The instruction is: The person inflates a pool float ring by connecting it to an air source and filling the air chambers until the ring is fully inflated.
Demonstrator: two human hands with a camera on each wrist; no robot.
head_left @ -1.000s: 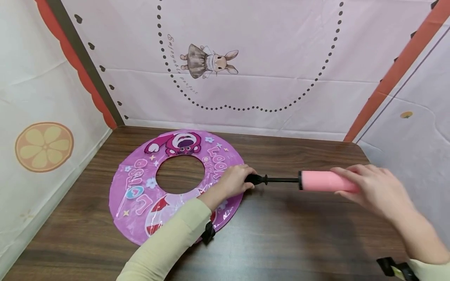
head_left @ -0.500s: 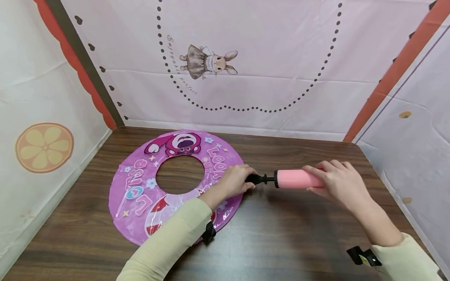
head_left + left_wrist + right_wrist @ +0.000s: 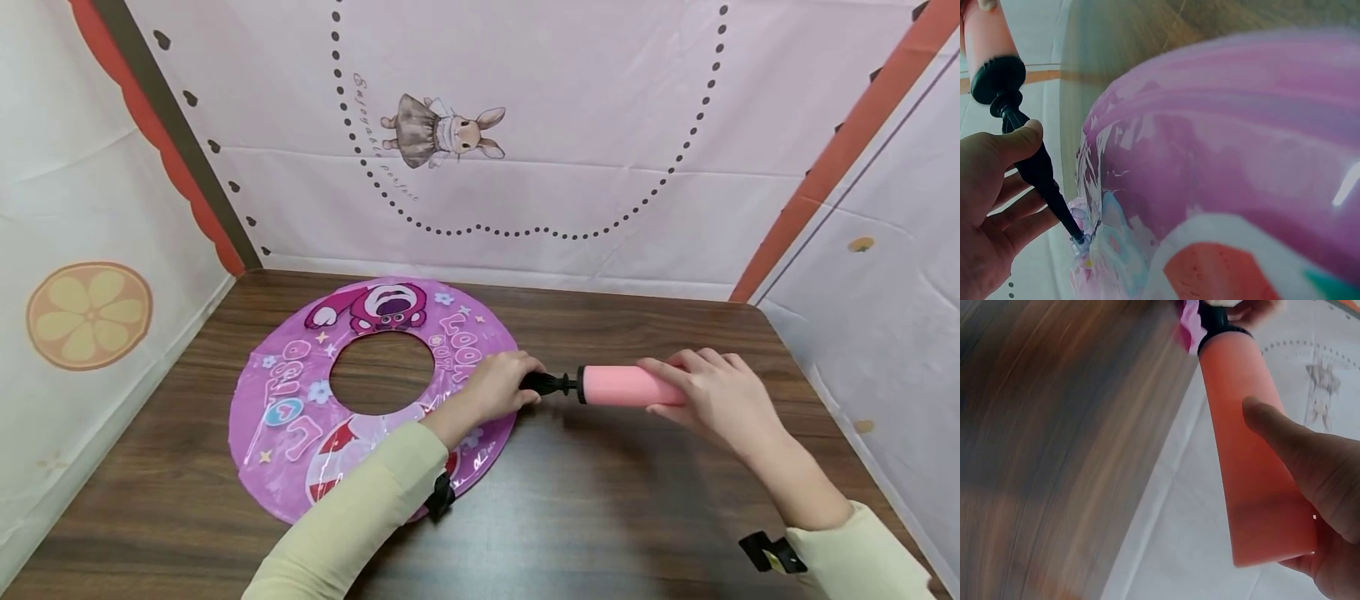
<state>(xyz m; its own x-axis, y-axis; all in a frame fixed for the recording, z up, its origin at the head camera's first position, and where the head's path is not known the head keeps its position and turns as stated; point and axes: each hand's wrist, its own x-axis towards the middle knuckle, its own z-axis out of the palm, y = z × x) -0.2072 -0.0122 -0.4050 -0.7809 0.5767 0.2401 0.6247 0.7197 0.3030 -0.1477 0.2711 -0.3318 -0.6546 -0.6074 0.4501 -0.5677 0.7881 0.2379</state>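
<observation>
While the left hand (image 3: pixel 498 385) pinches the black nozzle (image 3: pixel 1038 172) at the ring (image 3: pixel 273 446), the right hand (image 3: pixel 723 404) grips the pink pump (image 3: pixel 618 386) between thumb and fingers.

By a brown, wood-grained worktop (image 3: pixel 585 533), brightened by reflected light at its near middle, a purple ring (image 3: pixel 258 437) printed with lettering and flowers is carried on the left; grain is seen through its hole.

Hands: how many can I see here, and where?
2. The left hand grips the black end of the pump at the edge of the purple ring; the right hand holds its pink barrel. No others show.
</observation>
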